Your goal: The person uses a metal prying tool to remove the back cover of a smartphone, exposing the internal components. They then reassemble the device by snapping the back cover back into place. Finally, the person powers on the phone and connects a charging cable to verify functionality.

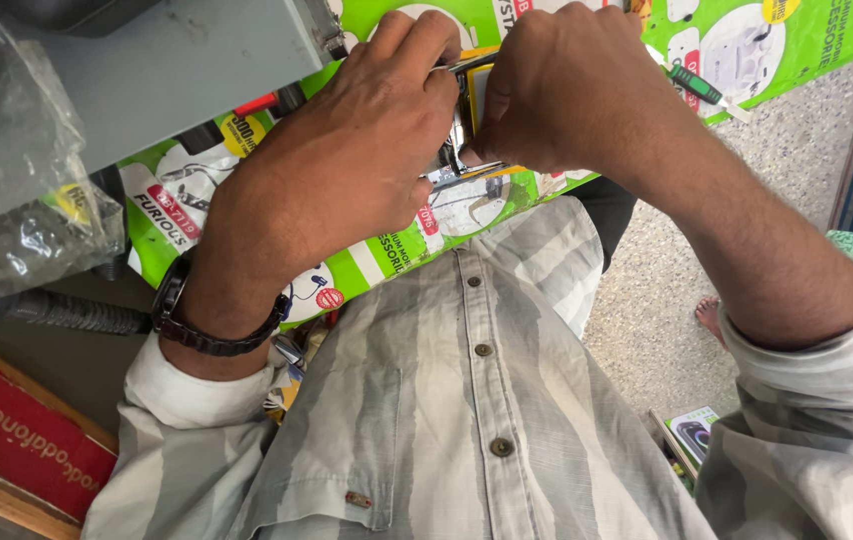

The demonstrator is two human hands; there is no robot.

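Seen from above, a person in a grey striped button shirt [467, 400] works with both hands pressed close together at about 12 o'clock in the frame. The left hand [347, 150], with a dark wristwatch [209, 325] on its wrist, curls its fingers around a small shiny metal object [455, 150]. The right hand [567, 90] closes on the same object from the 1 o'clock side, its thumb tip pressed to the metal. Most of the object is hidden between the two hands, so its kind and full shape cannot be made out; only a silver strip and a yellow edge show.

Beneath the hands lies a green printed sheet [377, 255] with product pictures, partly covered by the arms. A green-handled screwdriver [697, 85] rests on it at 2 o'clock. Crumpled clear plastic bags [17, 190] sit at 9 o'clock, their contents unclear. A red box [17, 440] is cut off at 8 o'clock. A bare foot [712, 315] shows on the speckled floor at 4 o'clock.
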